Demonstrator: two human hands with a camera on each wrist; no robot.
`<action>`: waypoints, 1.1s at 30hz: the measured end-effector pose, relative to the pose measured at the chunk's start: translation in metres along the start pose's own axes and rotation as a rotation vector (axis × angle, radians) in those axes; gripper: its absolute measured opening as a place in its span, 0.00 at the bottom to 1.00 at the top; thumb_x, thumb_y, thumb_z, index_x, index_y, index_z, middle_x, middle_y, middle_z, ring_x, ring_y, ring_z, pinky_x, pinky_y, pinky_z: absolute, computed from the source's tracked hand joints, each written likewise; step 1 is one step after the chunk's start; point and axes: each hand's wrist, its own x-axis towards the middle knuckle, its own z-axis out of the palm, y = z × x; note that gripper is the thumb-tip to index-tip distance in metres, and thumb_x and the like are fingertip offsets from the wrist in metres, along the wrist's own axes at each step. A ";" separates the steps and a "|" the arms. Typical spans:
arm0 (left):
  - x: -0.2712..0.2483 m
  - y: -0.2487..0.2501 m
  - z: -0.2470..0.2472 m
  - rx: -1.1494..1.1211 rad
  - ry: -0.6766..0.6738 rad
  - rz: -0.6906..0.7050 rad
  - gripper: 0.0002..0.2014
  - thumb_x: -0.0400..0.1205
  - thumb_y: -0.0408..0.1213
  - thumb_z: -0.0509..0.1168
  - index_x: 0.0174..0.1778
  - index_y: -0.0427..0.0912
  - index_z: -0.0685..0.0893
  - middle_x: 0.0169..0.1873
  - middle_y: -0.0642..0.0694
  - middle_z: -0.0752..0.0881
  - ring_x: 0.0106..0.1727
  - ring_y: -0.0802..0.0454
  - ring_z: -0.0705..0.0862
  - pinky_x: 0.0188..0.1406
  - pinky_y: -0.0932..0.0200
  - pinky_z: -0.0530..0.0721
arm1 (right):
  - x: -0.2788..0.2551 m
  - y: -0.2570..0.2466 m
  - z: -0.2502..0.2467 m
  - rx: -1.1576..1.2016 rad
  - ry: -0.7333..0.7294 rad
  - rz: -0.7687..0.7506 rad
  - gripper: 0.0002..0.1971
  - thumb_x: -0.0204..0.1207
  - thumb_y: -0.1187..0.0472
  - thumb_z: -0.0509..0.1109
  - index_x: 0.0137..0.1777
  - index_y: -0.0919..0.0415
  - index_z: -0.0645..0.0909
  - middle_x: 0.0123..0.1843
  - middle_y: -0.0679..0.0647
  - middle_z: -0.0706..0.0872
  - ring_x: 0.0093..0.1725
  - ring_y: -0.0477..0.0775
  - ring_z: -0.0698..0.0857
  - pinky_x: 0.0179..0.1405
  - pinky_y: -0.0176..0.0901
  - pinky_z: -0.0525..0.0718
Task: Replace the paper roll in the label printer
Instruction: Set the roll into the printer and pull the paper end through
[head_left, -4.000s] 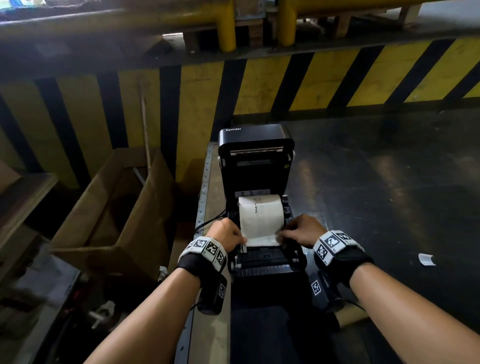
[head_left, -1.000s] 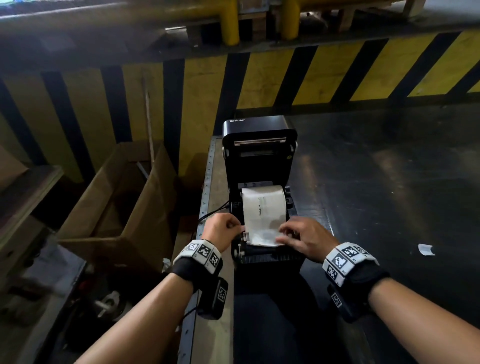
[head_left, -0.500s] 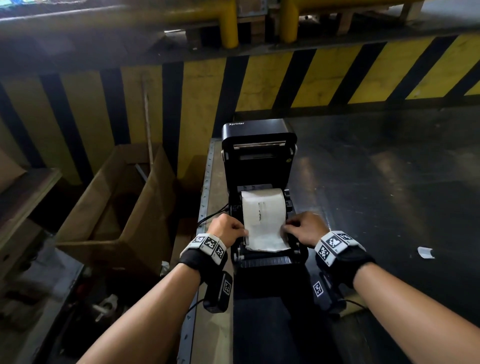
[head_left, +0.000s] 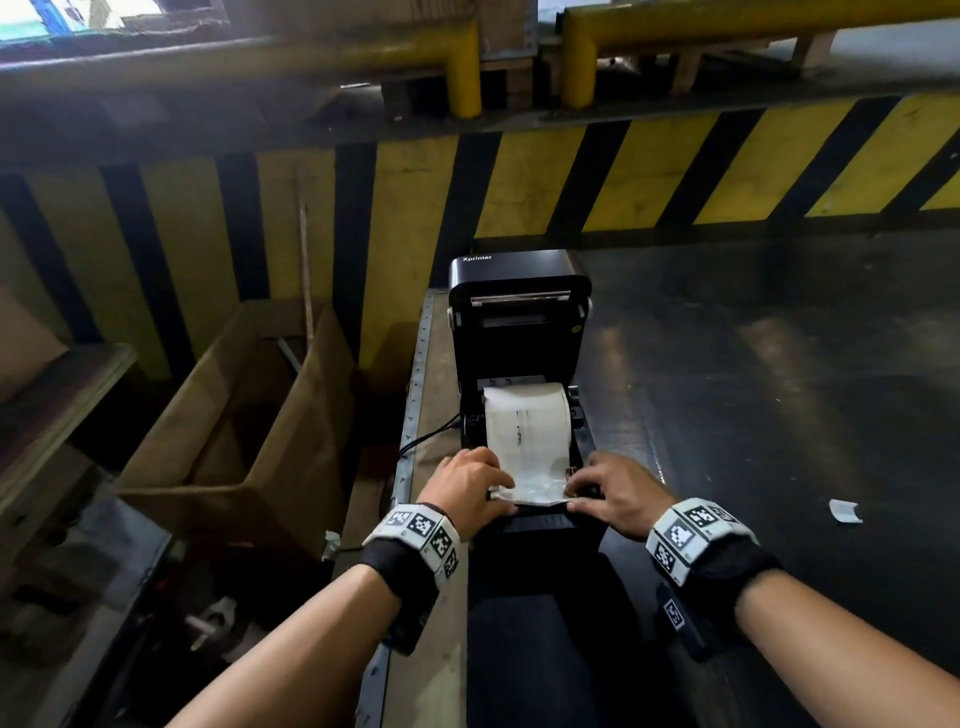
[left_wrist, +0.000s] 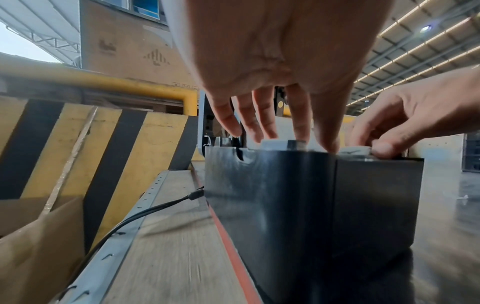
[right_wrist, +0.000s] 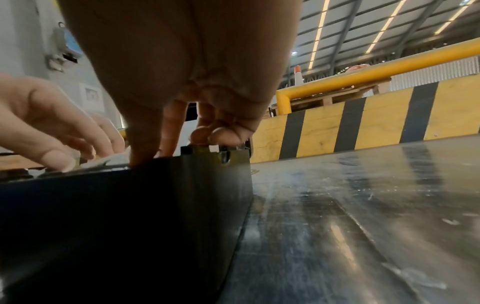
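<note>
A black label printer (head_left: 519, 332) stands with its lid raised, and a white paper roll (head_left: 527, 426) sits in its bay. The paper's loose end (head_left: 530, 491) is drawn forward over the printer's front. My left hand (head_left: 470, 488) presses the left edge of that end with straight fingers (left_wrist: 298, 127) and thumb. My right hand (head_left: 613, 491) pinches the right corner between thumb and forefinger, its other fingers (right_wrist: 207, 133) curled. The wrist views show the printer body (left_wrist: 311, 205) from the side, the thumbs down on the paper (left_wrist: 355, 149).
An open cardboard box (head_left: 234, 415) stands to the left, below a wooden bench edge (head_left: 431, 374) crossed by a black cable (head_left: 431, 431). A yellow-and-black striped barrier (head_left: 519, 182) rises behind. The dark shiny tabletop (head_left: 779, 415) to the right holds a small white scrap (head_left: 844, 511).
Both hands have stayed on the paper's loose end at the printer's front, shifting only slightly. The end now lies a little further forward than four seconds ago.
</note>
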 end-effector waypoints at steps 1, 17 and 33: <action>0.000 0.000 0.000 0.009 -0.001 -0.006 0.18 0.76 0.52 0.68 0.59 0.50 0.86 0.59 0.49 0.81 0.63 0.48 0.77 0.66 0.50 0.73 | -0.001 -0.001 0.000 0.007 0.002 0.000 0.13 0.72 0.50 0.70 0.51 0.55 0.87 0.46 0.48 0.79 0.46 0.48 0.79 0.47 0.38 0.75; -0.037 0.014 0.014 0.030 0.094 0.034 0.10 0.79 0.46 0.66 0.51 0.48 0.87 0.57 0.48 0.81 0.63 0.48 0.75 0.66 0.52 0.71 | -0.043 -0.016 0.005 0.097 0.093 0.009 0.10 0.73 0.55 0.71 0.48 0.60 0.88 0.43 0.51 0.83 0.45 0.51 0.83 0.46 0.38 0.79; -0.079 0.029 0.038 -0.053 0.060 0.162 0.08 0.79 0.41 0.66 0.46 0.42 0.89 0.47 0.46 0.86 0.48 0.47 0.84 0.50 0.56 0.81 | -0.077 -0.015 0.010 0.100 -0.153 0.071 0.10 0.70 0.53 0.74 0.46 0.57 0.89 0.47 0.56 0.91 0.42 0.46 0.83 0.34 0.22 0.72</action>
